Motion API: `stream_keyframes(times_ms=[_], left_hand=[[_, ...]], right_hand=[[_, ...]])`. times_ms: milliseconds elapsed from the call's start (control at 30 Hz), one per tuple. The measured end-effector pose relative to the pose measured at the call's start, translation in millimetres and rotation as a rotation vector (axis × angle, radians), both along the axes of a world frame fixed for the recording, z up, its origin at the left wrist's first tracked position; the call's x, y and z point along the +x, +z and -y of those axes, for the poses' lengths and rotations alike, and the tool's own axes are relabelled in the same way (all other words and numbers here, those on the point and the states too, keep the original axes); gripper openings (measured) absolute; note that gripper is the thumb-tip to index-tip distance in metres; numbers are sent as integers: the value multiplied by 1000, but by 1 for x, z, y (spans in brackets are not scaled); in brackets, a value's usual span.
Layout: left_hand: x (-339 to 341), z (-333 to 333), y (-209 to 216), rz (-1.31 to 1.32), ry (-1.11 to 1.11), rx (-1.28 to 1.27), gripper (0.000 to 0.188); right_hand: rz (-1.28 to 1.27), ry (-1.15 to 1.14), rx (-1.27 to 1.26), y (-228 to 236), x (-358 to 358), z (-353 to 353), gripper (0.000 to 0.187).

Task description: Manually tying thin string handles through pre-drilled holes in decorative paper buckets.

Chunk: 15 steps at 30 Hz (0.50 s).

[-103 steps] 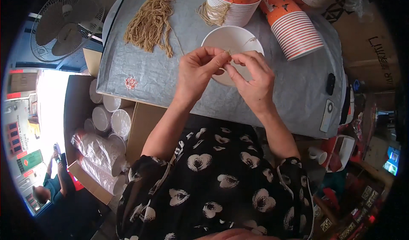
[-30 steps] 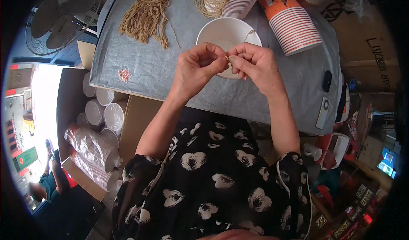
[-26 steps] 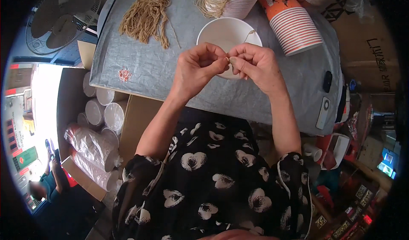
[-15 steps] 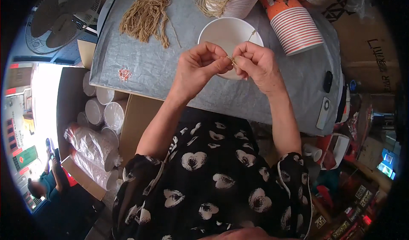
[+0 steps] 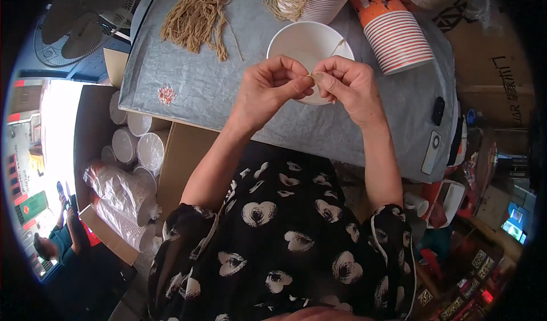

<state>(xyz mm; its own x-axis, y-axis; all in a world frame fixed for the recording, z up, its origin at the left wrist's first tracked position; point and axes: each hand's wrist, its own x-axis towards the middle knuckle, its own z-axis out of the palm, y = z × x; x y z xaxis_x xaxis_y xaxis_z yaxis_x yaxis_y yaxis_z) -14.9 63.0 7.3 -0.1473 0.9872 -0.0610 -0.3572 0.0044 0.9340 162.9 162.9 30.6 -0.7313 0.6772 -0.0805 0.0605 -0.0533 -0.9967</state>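
Over the near rim of a white paper bucket (image 5: 296, 36), my left hand (image 5: 268, 93) and my right hand (image 5: 353, 93) meet, thumbs and forefingers pinched. Both pinch a thin tan twine (image 5: 311, 76), of which only a short bit shows between the fingertips. A strand of similar twine (image 5: 340, 43) crosses the bucket's right rim; whether it joins the held piece is hidden by my right hand. A loose bundle of tan twine (image 5: 196, 22) lies on the grey-covered table (image 5: 188, 79), left of the bucket.
Beyond the bucket stands a stack of orange-patterned paper buckets (image 5: 319, 5) with twine loops. Another stack (image 5: 396, 39) leans to its right. At the right edge lie a black object (image 5: 438, 111) and a pale device (image 5: 432, 150). A carton (image 5: 154, 178) holds wrapped bucket stacks; a fan (image 5: 80, 30) stands left.
My fingertips have come closer together, and less twine shows between them. The strand over the bucket's right rim has shifted slightly. Both hands stay over the bucket.
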Motion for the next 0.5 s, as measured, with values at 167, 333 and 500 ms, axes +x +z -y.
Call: stream_keyframes(times_ms=[167,333,500], left_hand=[[0,0,-3,57,-2,17,12],[-2,0,-5,72,-4,17,12],[-2,0,-4,57,-8,24,12]], right_hand=[[20,2,-28,-2,1,0,18],[-4,-34,-50,-1,3,-1,22],[36,-12,24,0,-1,2,18]])
